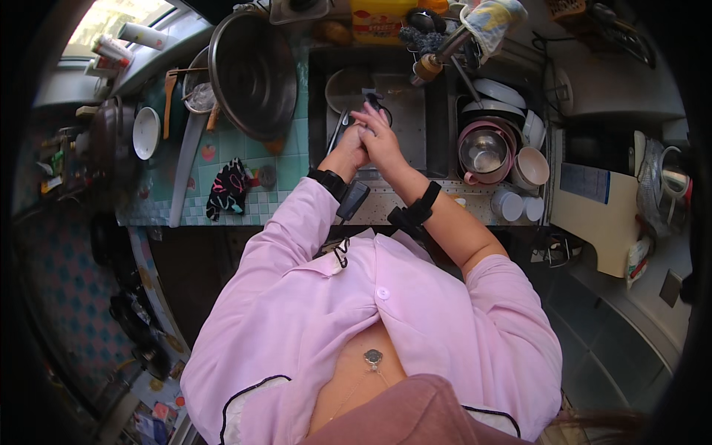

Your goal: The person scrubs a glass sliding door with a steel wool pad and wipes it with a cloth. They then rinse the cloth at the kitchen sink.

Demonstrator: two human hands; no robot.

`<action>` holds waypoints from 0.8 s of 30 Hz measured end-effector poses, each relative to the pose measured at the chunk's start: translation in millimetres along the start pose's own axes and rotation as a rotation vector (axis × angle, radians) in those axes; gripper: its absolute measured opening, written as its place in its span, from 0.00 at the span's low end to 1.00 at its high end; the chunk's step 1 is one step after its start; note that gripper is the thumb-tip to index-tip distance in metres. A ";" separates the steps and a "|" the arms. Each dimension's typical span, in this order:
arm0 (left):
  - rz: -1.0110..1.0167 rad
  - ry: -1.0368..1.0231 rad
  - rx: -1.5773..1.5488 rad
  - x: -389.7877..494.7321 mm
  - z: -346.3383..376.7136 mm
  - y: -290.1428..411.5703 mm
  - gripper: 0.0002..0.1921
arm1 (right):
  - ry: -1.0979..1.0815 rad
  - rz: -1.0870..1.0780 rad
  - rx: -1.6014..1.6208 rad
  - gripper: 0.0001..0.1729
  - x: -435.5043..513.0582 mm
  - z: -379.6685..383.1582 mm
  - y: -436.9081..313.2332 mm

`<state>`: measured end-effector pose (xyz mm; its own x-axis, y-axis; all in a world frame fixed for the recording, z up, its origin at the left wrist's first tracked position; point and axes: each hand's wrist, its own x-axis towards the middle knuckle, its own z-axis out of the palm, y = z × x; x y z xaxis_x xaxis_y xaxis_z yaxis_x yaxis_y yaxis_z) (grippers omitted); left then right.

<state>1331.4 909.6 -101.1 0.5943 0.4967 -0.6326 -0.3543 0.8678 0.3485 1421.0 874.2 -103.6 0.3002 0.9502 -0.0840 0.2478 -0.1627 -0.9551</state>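
Note:
Over the near part of a dark sink basin (409, 133), my left hand (352, 146) and my right hand (381, 136) are pressed together, the right laid across the left with its fingers spread. No object shows between them, though the palms and most left fingers are hidden. Just beyond the fingertips lie scissors with black handles (382, 105) in the basin. A round translucent lid or plate (342, 92) rests at the basin's far left. Metal utensils (336, 130) lean beside my left hand. The faucet (428, 68) points in from the far right.
Right of the basin, a rack holds white dishes (500, 92), a pink basin (484, 177) and a clear bowl (484, 151). A large metal pan (256, 78) stands left on the tiled counter (283, 194), near a patterned dark cloth (228, 189). White cups (507, 204) stand at the front right.

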 end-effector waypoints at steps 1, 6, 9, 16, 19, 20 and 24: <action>-0.223 -0.421 -0.482 0.1 -0.4 0.3 0.13 | -0.033 -0.153 -0.098 0.21 0.5 -0.7 1.6; 0.069 -0.184 -0.043 4.1 0.2 -12.4 0.17 | 0.251 0.320 0.367 0.21 10.2 -8.9 3.6; -0.025 -0.063 0.000 5.4 -4.2 -11.3 0.14 | 0.179 0.363 0.762 0.22 6.9 -8.2 0.5; -0.016 -0.149 -0.168 -2.5 -0.4 -16.7 0.21 | 0.307 0.123 0.295 0.28 12.2 -3.6 22.0; -0.009 -0.191 -0.116 -6.5 7.3 -13.9 0.20 | 0.314 0.243 0.448 0.28 10.4 -1.0 25.5; -0.004 -0.104 -0.089 -7.7 7.8 -7.7 0.17 | 0.245 0.215 0.324 0.27 8.7 0.0 23.8; -0.064 -0.068 -0.142 -10.0 10.2 0.1 0.15 | -0.005 0.025 0.089 0.26 -0.7 -4.2 -1.9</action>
<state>1332.8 904.9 -87.6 0.6645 0.4450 -0.6003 -0.4098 0.8888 0.2052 1424.2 872.8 -100.6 0.3011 0.9473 -0.1094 0.1569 -0.1624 -0.9742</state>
